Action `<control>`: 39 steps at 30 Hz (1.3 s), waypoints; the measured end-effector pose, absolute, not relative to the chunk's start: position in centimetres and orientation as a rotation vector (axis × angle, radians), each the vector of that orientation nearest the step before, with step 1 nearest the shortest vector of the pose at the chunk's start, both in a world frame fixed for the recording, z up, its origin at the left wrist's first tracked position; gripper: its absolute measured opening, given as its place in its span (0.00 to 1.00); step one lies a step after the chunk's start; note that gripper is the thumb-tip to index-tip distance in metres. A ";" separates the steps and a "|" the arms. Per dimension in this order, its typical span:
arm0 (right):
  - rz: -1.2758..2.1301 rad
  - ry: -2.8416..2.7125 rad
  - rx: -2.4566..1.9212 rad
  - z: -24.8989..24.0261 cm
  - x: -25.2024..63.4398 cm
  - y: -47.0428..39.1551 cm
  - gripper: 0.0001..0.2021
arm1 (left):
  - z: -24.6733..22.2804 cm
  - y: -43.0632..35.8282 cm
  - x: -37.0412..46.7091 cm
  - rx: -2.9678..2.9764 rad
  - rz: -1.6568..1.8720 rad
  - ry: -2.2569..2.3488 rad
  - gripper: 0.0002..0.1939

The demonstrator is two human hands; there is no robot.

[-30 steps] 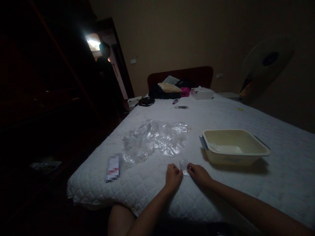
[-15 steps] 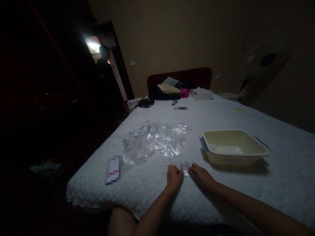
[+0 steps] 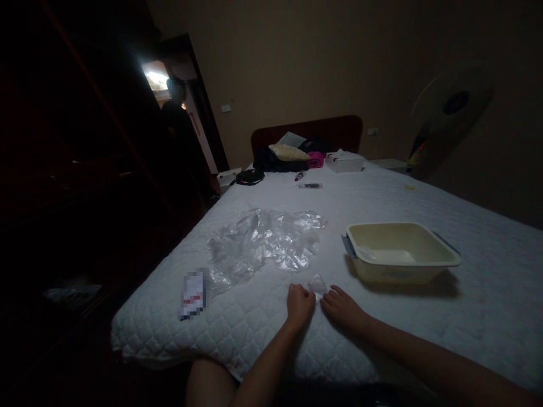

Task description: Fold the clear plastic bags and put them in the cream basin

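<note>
Low in the middle of the head view, a small clear plastic piece (image 3: 317,284) lies over the white quilted bed. My left hand (image 3: 301,304) has its fingers closed on the left edge of that piece. My right hand (image 3: 343,308) rests at its right side, fingers bent and partly spread; whether its fingertips grip the plastic is too dark to tell. Beyond my hands, crumpled clear plastic sheets (image 3: 271,240) are spread on the bed. To the right stands a cream bin (image 3: 403,271) with grey handles and some clear plastic inside.
A blurred white packet (image 3: 193,294) lies near the bed's left edge. Clothes, a pillow (image 3: 289,152) and a white box (image 3: 344,162) are by the headboard. A fan (image 3: 456,103) stands at right; a person (image 3: 183,130) stands near the doorway.
The small plastic piece now stands out more, with its top edge showing between my hands. My right hand has shifted slightly left and its fingers look a little looser. The view has moved slightly.
</note>
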State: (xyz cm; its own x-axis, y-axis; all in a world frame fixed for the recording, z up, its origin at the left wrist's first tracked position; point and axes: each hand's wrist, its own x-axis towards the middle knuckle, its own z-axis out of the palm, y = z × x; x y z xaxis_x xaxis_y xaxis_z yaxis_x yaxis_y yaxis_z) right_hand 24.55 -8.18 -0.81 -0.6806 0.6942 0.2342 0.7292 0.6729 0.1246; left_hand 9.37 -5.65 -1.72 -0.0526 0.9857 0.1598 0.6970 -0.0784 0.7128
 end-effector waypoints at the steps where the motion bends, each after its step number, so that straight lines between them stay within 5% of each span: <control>1: -0.317 -2.716 -1.195 -0.8 24.4 -8.2 0.10 | -1.7 -5.6 9.4 1.800 0.928 1.773 0.09; 11: 0.237 -2.636 -1.372 4.2 25.0 -6.6 0.09 | -0.3 -4.8 8.0 1.615 1.320 1.313 0.12; 17: 0.785 -2.365 -1.292 9.7 26.0 -5.2 0.12 | 2.7 -5.0 8.0 1.537 1.120 0.861 0.19; 21: 0.744 -2.312 -1.311 11.6 26.3 -4.6 0.12 | 3.9 -5.5 9.1 1.323 1.108 0.893 0.20; 31: 0.700 -1.895 -1.367 9.9 26.0 -3.9 0.14 | 3.3 -5.5 9.7 0.919 1.220 0.986 0.25; 39: 1.381 -1.372 -1.394 8.8 25.4 -5.4 0.23 | 3.5 -5.5 10.0 0.778 1.273 0.935 0.24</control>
State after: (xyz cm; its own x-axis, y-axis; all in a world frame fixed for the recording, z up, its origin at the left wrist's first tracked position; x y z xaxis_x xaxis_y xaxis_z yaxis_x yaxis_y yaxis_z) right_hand 25.41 -5.41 8.85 -0.1459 0.9704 -0.1926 0.1861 -0.1643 -0.9687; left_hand 9.99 -5.52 3.51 0.0433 0.9890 -0.1415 -0.4308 0.1463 0.8905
